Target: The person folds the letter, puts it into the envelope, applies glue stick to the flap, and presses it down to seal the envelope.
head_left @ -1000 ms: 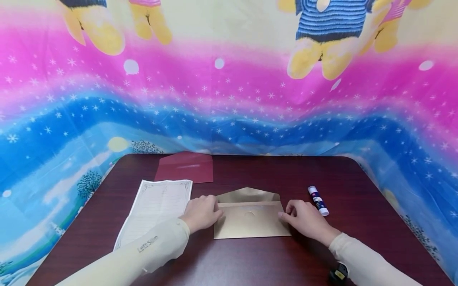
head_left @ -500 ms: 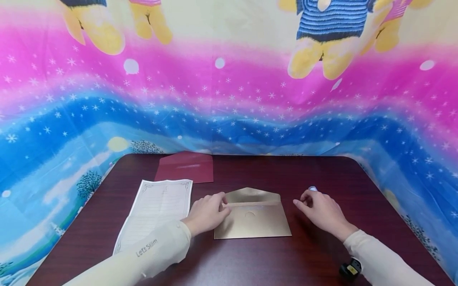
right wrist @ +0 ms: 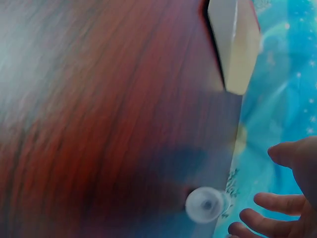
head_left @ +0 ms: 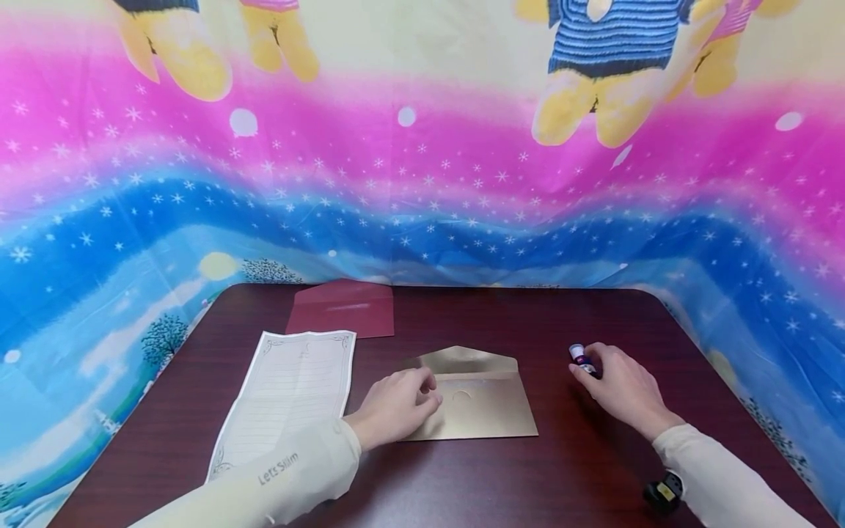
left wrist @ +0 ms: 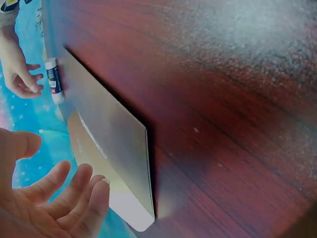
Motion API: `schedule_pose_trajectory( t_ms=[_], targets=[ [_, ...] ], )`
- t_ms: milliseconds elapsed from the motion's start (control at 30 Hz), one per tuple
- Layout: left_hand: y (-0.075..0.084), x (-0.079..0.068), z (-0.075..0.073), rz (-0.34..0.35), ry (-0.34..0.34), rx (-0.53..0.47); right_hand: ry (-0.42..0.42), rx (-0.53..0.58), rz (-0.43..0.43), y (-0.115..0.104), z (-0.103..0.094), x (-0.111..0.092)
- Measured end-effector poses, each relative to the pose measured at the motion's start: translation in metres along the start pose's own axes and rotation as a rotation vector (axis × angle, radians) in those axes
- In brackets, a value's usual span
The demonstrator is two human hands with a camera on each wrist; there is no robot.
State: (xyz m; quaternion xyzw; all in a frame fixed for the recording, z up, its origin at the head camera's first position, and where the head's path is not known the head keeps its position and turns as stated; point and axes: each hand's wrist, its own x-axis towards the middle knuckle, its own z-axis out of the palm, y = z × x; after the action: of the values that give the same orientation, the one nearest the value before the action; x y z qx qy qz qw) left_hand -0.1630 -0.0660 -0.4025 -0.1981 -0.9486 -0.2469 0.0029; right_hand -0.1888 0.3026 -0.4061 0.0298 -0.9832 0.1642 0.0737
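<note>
A gold envelope lies on the table, its flap unfolded toward the far side. Over its left part hovers my left hand, fingers loosely bent; the left wrist view shows nothing between thumb and fingers. To the right of the envelope lies a glue stick, white at the ends with a dark blue label. My right hand is just over it and covers its near end in the head view. In the right wrist view, the thumb and fingers stand spread and apart from the glue stick.
A bordered, lined sheet of letter paper lies left of the envelope, partly under the left forearm. Behind it is a dark red envelope. A printed cloth hangs around the back and sides of the dark wooden table.
My right hand has left the envelope's right edge and moved right to the glue stick. My left hand has shifted slightly right over the envelope, which stays in place.
</note>
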Motion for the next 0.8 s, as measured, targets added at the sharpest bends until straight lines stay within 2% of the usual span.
schedule_pose_trajectory(
  t_ms=[167, 267, 600, 800],
  targets=[
    [0.003, -0.005, 0.006, 0.084, 0.020, 0.065, -0.024, -0.002, 0.029, 0.012, 0.005, 0.000],
    [0.005, -0.007, 0.010, 0.109, 0.016, 0.069, -0.048, -0.006, 0.033, 0.019, 0.008, 0.000],
    [0.011, -0.007, 0.028, 0.145, 0.028, 0.087, -0.127, 0.020, 0.077, 0.027, 0.011, -0.001],
    [0.018, -0.007, 0.031, 0.160, 0.009, 0.076, -0.160, 0.046, 0.092, 0.031, 0.013, 0.001]
  ],
)
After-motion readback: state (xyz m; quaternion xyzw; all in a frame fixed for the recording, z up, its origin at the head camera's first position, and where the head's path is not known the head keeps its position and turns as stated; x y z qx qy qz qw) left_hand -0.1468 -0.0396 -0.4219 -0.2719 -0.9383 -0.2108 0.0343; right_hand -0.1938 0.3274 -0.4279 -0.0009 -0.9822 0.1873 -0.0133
